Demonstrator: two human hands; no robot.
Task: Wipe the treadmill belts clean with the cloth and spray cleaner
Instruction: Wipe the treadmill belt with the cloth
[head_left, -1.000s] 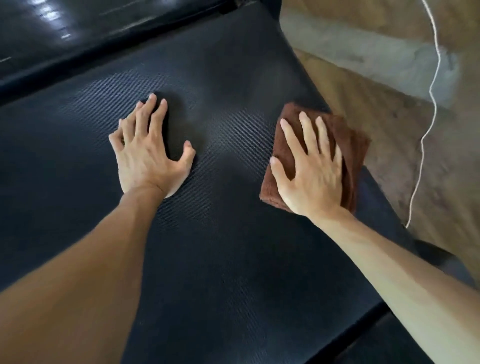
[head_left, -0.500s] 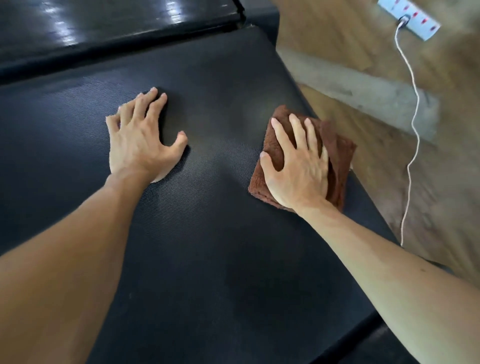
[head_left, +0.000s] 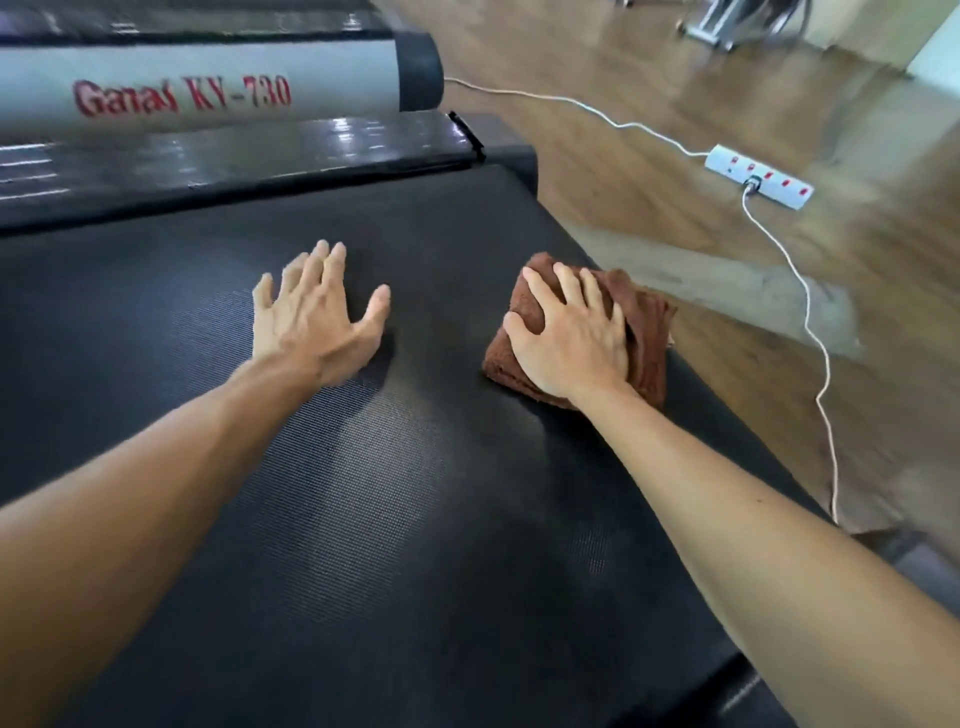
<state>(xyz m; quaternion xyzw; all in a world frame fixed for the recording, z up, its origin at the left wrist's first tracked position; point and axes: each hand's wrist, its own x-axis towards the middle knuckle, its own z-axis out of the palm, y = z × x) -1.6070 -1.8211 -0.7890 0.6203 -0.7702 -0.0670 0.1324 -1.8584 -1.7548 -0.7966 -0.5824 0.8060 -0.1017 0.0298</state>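
Here we press our right hand (head_left: 571, 338), fingers spread flat, onto the folded brown cloth (head_left: 644, 332) at the treadmill belt (head_left: 415, 519)'s right edge to scrub it, while our left hand (head_left: 317, 317) lies open-fingered on the belt, probably bracing our weight

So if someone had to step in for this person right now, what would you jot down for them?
Left hand: flat and open on the black textured treadmill belt, holding nothing.
Right hand: fingers spread, pressing the folded brown terry cloth at the belt's right edge.
Spray cleaner: not in view.
Done: cannot tell how much is wiped.
Left: carry on wiping across the belt. Mind the white power strip and its cable on the wooden floor to the right.
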